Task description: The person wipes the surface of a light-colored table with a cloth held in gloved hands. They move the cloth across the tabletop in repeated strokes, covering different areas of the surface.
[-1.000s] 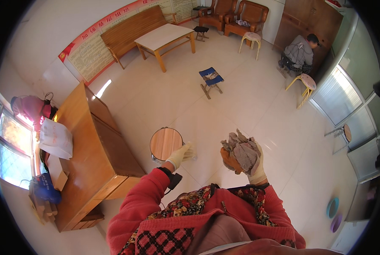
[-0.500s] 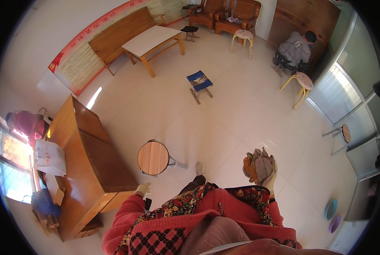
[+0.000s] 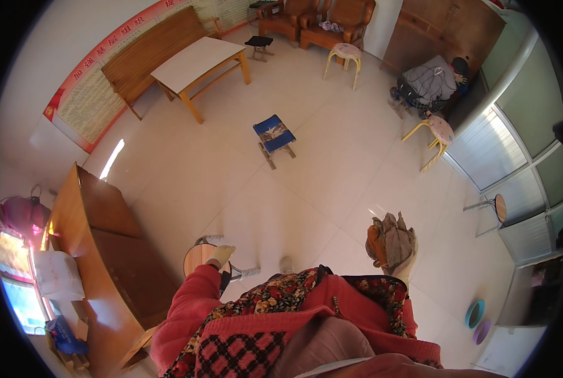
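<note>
My right hand [image 3: 409, 263], in a pale covering that looks like a glove, holds up a crumpled bundle of grey-brown and orange-brown rags [image 3: 392, 240]. Its fingers are mostly hidden behind the cloth. Also pale and glove-like, my left hand [image 3: 221, 255] hangs over the edge of a round wood-topped stool [image 3: 197, 258] and partly covers it. Nothing shows in that hand, and its fingers look loosely stretched out. Whether it touches the stool I cannot tell.
A wooden desk [image 3: 121, 252] stands at the left, a blue folding stool [image 3: 274, 133] ahead. Farther off are a low table [image 3: 199, 62] and wooden armchairs [image 3: 338, 20]. At the far right a person [image 3: 429, 82] crouches by a brown cabinet [image 3: 442, 25], near a yellow-legged stool [image 3: 441, 130].
My left hand has risen and come over the round stool. The rags stay in my right hand. The room has shifted in view, and the crouching person now reaches toward the cabinet side.
</note>
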Action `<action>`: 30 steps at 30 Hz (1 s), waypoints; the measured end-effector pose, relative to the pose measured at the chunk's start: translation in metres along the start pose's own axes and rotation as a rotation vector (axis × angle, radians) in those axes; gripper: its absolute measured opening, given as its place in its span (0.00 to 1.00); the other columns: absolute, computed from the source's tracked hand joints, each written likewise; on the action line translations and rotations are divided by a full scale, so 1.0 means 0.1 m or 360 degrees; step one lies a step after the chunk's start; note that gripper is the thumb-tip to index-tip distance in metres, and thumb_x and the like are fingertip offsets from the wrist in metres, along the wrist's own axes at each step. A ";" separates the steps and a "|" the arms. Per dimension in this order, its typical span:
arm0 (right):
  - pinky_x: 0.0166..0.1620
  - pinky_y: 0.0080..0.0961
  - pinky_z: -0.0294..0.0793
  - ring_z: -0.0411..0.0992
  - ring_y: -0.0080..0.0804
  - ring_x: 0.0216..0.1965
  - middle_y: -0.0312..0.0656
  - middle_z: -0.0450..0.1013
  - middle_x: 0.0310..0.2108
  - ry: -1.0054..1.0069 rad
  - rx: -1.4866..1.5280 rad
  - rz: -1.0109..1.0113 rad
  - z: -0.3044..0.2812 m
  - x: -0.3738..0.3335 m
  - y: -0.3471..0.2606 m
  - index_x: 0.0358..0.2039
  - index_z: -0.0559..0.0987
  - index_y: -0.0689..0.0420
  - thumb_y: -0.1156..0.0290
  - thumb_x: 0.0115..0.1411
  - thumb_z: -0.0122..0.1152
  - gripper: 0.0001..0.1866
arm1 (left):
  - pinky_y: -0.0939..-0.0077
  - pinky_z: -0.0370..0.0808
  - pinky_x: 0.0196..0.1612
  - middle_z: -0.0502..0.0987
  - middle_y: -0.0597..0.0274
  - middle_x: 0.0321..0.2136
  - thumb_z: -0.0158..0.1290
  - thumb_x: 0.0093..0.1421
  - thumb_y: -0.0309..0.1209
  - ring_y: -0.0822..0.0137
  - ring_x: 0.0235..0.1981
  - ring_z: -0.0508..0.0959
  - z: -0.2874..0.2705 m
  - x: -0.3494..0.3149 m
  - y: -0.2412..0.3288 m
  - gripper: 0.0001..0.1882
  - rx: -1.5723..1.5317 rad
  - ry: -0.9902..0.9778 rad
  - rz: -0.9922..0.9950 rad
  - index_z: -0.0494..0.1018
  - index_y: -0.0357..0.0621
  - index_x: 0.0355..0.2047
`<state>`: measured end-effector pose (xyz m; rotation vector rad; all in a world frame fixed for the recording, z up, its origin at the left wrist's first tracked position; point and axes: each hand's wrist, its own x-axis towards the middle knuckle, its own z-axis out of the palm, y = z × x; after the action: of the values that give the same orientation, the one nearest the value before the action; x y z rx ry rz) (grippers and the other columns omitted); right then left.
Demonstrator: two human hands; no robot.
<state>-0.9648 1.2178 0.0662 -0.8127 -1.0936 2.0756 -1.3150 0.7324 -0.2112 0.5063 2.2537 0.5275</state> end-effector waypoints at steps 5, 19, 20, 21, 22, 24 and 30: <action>0.60 0.35 0.79 0.73 0.35 0.63 0.47 0.73 0.61 -0.0071 0.0215 0.0084 0.32 0.65 -0.07 0.64 0.70 0.61 0.55 0.77 0.47 0.25 | 0.54 0.79 0.56 0.82 0.46 0.53 0.46 0.71 0.32 0.44 0.52 0.81 -0.52 0.62 0.73 0.17 -0.0061 0.0124 0.0099 0.79 0.48 0.55; 0.55 0.44 0.80 0.74 0.44 0.60 0.45 0.74 0.60 -0.0412 0.0311 0.0211 0.85 3.61 -0.50 0.67 0.70 0.58 0.49 0.78 0.38 0.30 | 0.67 0.77 0.55 0.85 0.52 0.50 0.51 0.70 0.39 0.58 0.49 0.84 -0.72 1.39 1.14 0.19 0.0394 0.0250 0.0040 0.82 0.45 0.54; 0.56 0.44 0.80 0.74 0.45 0.61 0.46 0.74 0.60 -0.0466 0.0340 0.0249 0.97 3.77 -0.54 0.67 0.70 0.58 0.49 0.77 0.38 0.30 | 0.66 0.78 0.55 0.85 0.53 0.50 0.50 0.70 0.38 0.57 0.49 0.84 -0.75 1.38 1.29 0.18 0.0049 0.0370 -0.0122 0.83 0.46 0.53; 0.57 0.44 0.80 0.73 0.45 0.61 0.46 0.74 0.60 -0.0452 0.0375 0.0333 1.09 3.92 -0.55 0.67 0.70 0.58 0.49 0.77 0.38 0.30 | 0.65 0.78 0.54 0.85 0.54 0.50 0.49 0.71 0.37 0.56 0.49 0.84 -0.75 1.39 1.42 0.18 -0.0255 0.0453 -0.0307 0.84 0.47 0.52; 0.57 0.43 0.79 0.73 0.46 0.61 0.47 0.74 0.60 -0.0346 0.0404 0.0442 1.25 4.05 -0.56 0.67 0.69 0.58 0.48 0.77 0.39 0.31 | 0.65 0.78 0.53 0.85 0.55 0.49 0.49 0.71 0.37 0.56 0.49 0.84 -0.77 1.38 1.52 0.17 -0.0328 0.0457 -0.0329 0.84 0.48 0.51; 0.60 0.43 0.78 0.73 0.46 0.62 0.47 0.74 0.61 -0.0633 0.0249 0.0344 1.55 4.22 -0.48 0.68 0.69 0.58 0.47 0.77 0.39 0.31 | 0.65 0.79 0.52 0.86 0.57 0.49 0.48 0.71 0.37 0.55 0.48 0.84 -0.77 1.38 1.61 0.17 -0.0480 0.0463 -0.0352 0.85 0.50 0.49; 0.62 0.42 0.76 0.72 0.47 0.64 0.47 0.72 0.64 -0.0801 0.0233 0.0623 2.48 4.59 0.02 0.70 0.67 0.58 0.46 0.76 0.40 0.34 | 0.67 0.80 0.52 0.86 0.57 0.47 0.52 0.67 0.31 0.59 0.45 0.85 -0.88 1.35 0.89 0.15 0.0257 0.0252 -0.0102 0.86 0.53 0.48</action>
<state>-1.4286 1.4566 0.0774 -0.4642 -1.0755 2.7557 -1.4500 0.8563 -0.1885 0.4853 2.4688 0.3657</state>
